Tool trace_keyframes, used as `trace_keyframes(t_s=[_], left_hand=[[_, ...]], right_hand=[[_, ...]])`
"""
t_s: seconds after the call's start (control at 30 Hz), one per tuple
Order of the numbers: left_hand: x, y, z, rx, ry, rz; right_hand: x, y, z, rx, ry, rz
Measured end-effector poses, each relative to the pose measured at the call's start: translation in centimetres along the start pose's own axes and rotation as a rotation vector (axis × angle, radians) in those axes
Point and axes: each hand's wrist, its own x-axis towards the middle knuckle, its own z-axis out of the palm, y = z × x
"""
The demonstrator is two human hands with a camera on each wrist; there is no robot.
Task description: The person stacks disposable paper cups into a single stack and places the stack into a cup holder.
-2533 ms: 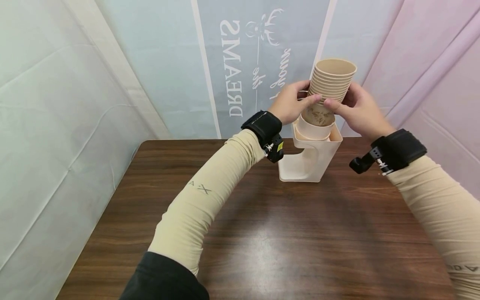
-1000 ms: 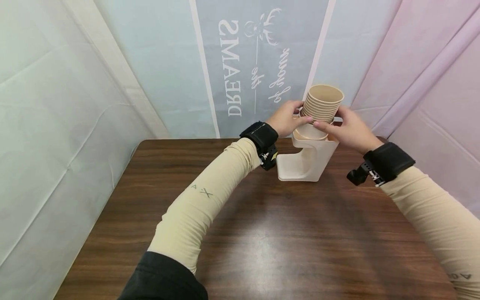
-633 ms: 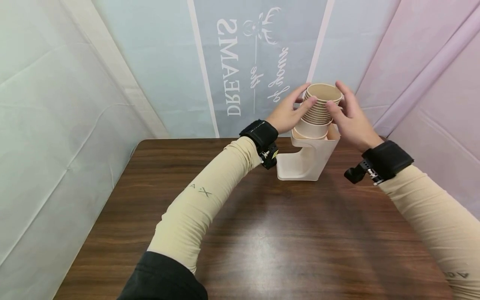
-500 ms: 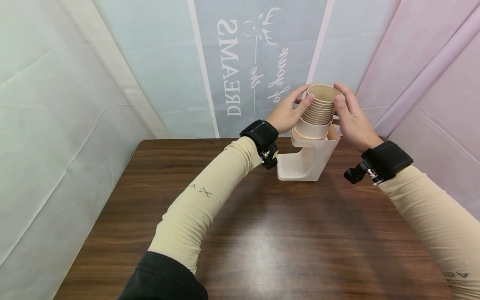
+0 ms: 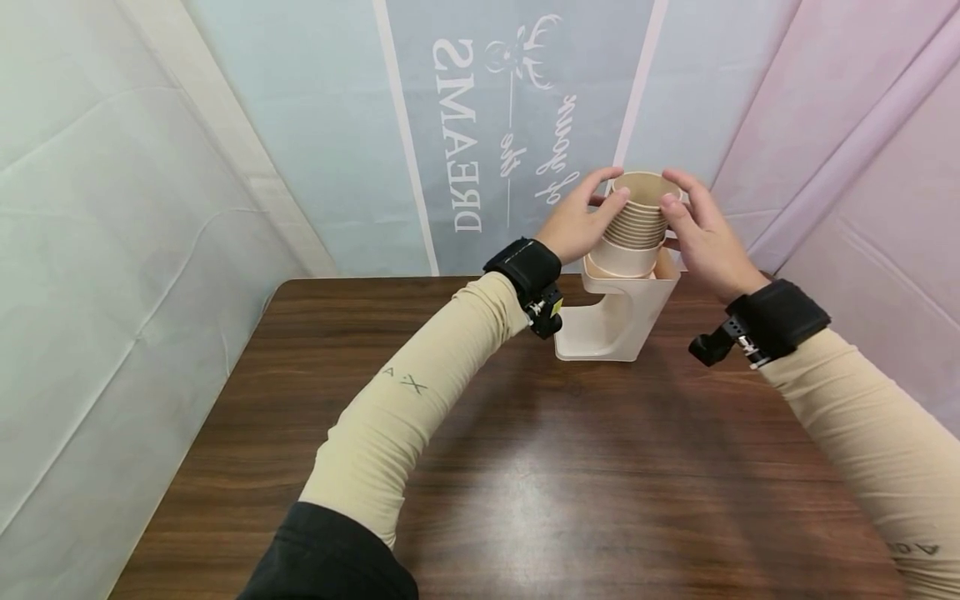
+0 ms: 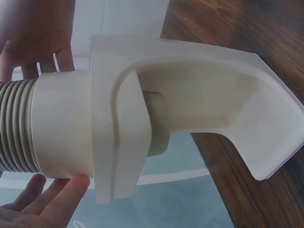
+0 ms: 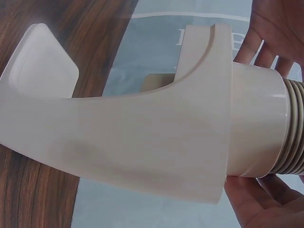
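A stack of nested beige paper cups (image 5: 637,227) stands mouth up in the round cream collar (image 5: 621,260) of a white cup dispenser (image 5: 641,312) at the table's back right. From the left, my left hand (image 5: 577,223) holds the stack near its top rim, thumb in front. My right hand (image 5: 708,237) does the same on the other side, its index finger at the rim. In the left wrist view, a cup's tan lower end (image 6: 158,124) shows beneath the dispenser's top. The collar (image 7: 256,121) fills the space between the hands in the right wrist view.
The dispenser stands on a dark wooden table (image 5: 480,467), near its back edge. Behind hangs a pale blue cloth (image 5: 330,150) with mirrored lettering. A whitish curtain (image 5: 112,250) lies to the left, a pinkish one (image 5: 877,208) to the right.
The cup stack has come down into the collar, and its printed side has gone from sight. Both hands have slid up from the collar to the stack's rim. The dispenser stays put.
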Motion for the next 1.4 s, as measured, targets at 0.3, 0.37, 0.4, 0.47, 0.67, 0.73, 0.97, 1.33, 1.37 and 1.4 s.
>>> trace_keyframes(t_s=[0.3, 0.37, 0.4, 0.47, 0.67, 0.73, 0.97, 1.33, 1.37, 1.4], left_hand=[[0.1, -0.2, -0.2, -0.040, -0.016, 0.006], [0.1, -0.3, -0.2, -0.046, -0.013, -0.008], [0.2, -0.3, -0.2, -0.046, -0.012, -0.014], [0.3, -0.3, -0.2, -0.042, -0.013, -0.026], [0.4, -0.5, -0.2, 0.000, -0.024, -0.038], [0.3, -0.6, -0.3, 0.009, -0.028, -0.041], [0.2, -0.9, -0.3, 0.015, -0.044, -0.063], [0.2, -2.0, -0.2, 0.049, -0.082, -0.045], [0.2, -2.1, -0.1, 0.062, -0.088, -0.042], [0.2, -2.2, -0.1, 0.075, -0.094, -0.036]], right_hand=[[-0.2, 0.1, -0.2, 0.021, -0.012, -0.002], [-0.2, 0.1, -0.1, 0.023, -0.011, -0.003], [-0.2, 0.1, -0.1, 0.022, -0.010, -0.004], [-0.2, 0.1, -0.1, 0.010, -0.009, -0.001], [-0.2, 0.2, -0.3, -0.018, -0.032, 0.013], [-0.2, 0.3, -0.4, -0.028, -0.038, 0.013], [-0.1, 0.6, -0.5, -0.064, -0.045, 0.022], [-0.3, 0.8, -1.0, -0.170, -0.122, 0.064], [-0.3, 0.8, -1.0, -0.177, -0.126, 0.069], [-0.3, 0.9, -1.0, -0.178, -0.129, 0.072]])
